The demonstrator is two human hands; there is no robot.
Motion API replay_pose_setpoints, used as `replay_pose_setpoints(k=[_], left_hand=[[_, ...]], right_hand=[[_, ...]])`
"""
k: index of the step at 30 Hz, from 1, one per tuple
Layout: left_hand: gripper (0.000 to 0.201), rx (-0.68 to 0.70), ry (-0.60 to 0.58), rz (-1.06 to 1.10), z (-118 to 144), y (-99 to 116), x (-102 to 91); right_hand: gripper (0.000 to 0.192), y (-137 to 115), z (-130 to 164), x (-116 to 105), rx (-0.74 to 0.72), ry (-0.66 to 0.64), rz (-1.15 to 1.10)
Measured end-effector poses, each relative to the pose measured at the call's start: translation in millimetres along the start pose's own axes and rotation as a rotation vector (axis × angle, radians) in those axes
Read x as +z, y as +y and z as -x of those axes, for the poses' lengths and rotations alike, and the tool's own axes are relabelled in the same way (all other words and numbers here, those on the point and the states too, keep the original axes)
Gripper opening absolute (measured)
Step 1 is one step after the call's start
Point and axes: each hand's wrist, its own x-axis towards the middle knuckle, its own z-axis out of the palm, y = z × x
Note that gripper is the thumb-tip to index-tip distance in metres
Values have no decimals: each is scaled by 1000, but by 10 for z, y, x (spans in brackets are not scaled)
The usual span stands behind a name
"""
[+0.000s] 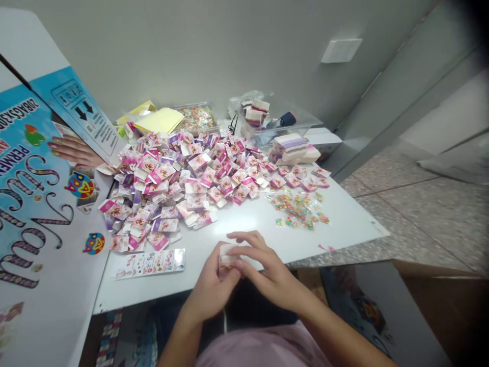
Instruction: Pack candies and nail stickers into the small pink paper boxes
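Observation:
My left hand [210, 285] and my right hand [262, 267] meet at the near edge of the white table [344, 224], both pinching one small white and pink packet [226, 253]. My fingers cover most of the packet. A big heap of similar pink, purple and white packets [183, 173] spreads across the table beyond my hands. A flat sticker sheet [151, 263] lies just left of my left hand. A scatter of small colourful pieces [300, 208] lies to the right of the heap.
A large printed display box [34, 204] stands at the left. At the back lie yellow paper [160, 121], a clear tray of colourful bits [196, 117] and a clear plastic container [273, 122] with stacked packets. The tiled floor [420, 214] lies to the right.

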Motion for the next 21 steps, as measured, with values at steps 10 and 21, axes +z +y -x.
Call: replay_pose_setpoints(k=[10,21], left_hand=[[14,-193,297,470,-112,-148,51],[80,-369,268,320,32,-348,142]], right_hand=[[29,38,55,192,-98,-33,100],[17,319,211,557,325,80,-184]])
